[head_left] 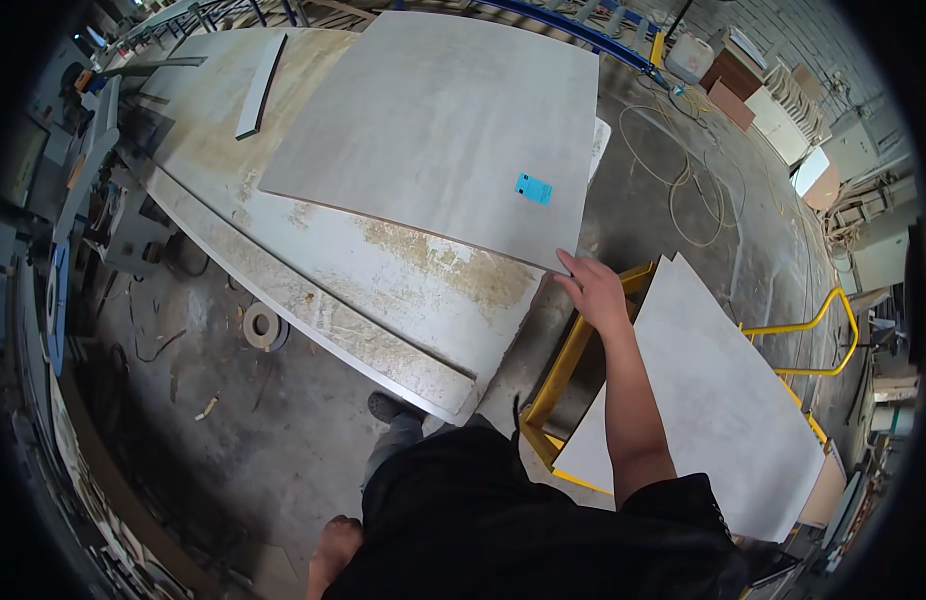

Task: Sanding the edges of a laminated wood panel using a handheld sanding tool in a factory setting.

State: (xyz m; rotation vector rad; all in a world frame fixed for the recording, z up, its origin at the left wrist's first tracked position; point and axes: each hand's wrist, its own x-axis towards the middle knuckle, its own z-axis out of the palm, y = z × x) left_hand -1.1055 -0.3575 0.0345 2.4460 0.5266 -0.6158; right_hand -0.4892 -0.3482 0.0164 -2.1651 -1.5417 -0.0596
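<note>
A large grey board (453,130) with a blue label (534,189) lies on a worn white work table (403,260). My right hand (591,290) is at the board's near right corner, its fingers stretched and apart, with the fingertips touching the corner. My left hand (338,543) hangs low beside my body, away from the table. Its fingers are curled in, and nothing shows in them.
To my right, a yellow-framed cart (558,385) carries another grey board (693,390). A narrow strip (261,88) lies on the table's far part. A roll of edging tape (264,327) sits on the floor at left; a loose hose (673,180) coils at right.
</note>
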